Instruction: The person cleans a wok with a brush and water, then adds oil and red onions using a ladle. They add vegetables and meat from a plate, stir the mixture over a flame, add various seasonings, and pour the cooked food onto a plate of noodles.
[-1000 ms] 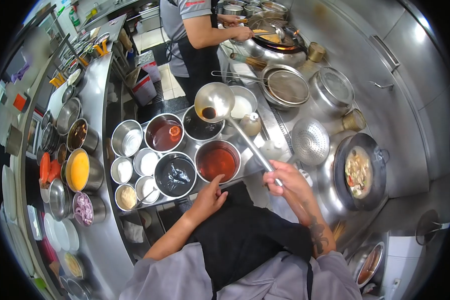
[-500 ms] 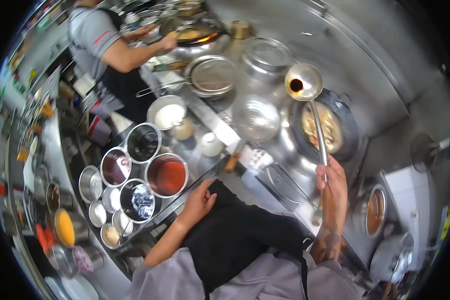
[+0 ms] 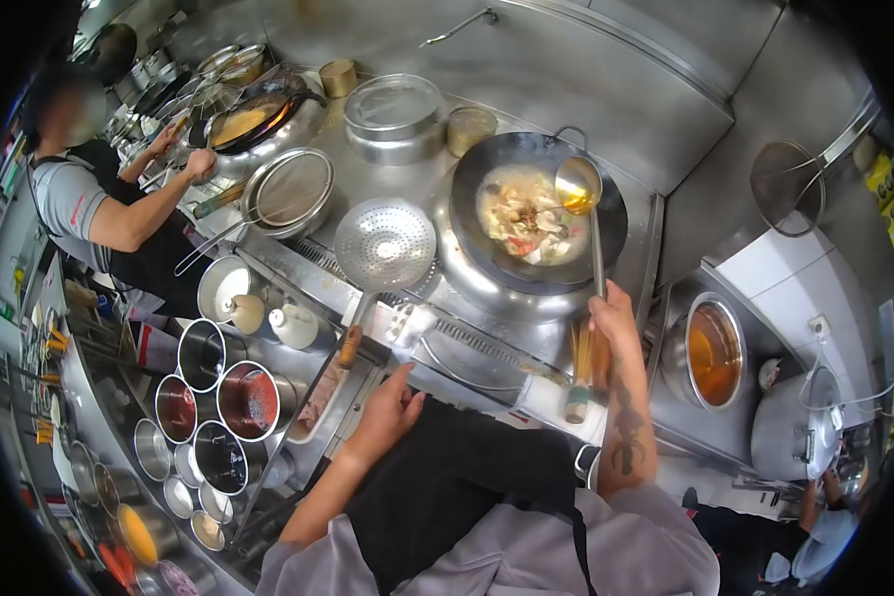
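My right hand (image 3: pixel 614 316) is closed round the handle of a metal ladle (image 3: pixel 597 243). The ladle's bowl is over the right side of a dark wok (image 3: pixel 606 230), with some amber liquid in it. Pale, soupy food (image 3: pixel 531 217) with red bits and a brown patch fills the wok's middle. Close to the counter's front edge, my left hand (image 3: pixel 389 405) holds nothing; its index finger is stretched out and the others are partly bent. A perforated strainer (image 3: pixel 385 243) with a wooden handle lies just beyond it. To the right of the strainer stands a bamboo brush (image 3: pixel 578 377).
Metal pots of sauces (image 3: pixel 248 399) crowd the left counter beside two squeeze bottles (image 3: pixel 293 326). A co-worker (image 3: pixel 119 214) tends another wok (image 3: pixel 243 124) at far left. On the right are a pot of amber liquid (image 3: pixel 713 353) and a hanging mesh skimmer (image 3: pixel 787 189).
The ladle, earlier holding dark sauce and raised nearer me, now sits over the wok with amber liquid in it. A brown patch shows on the food. My view has turned to the right.
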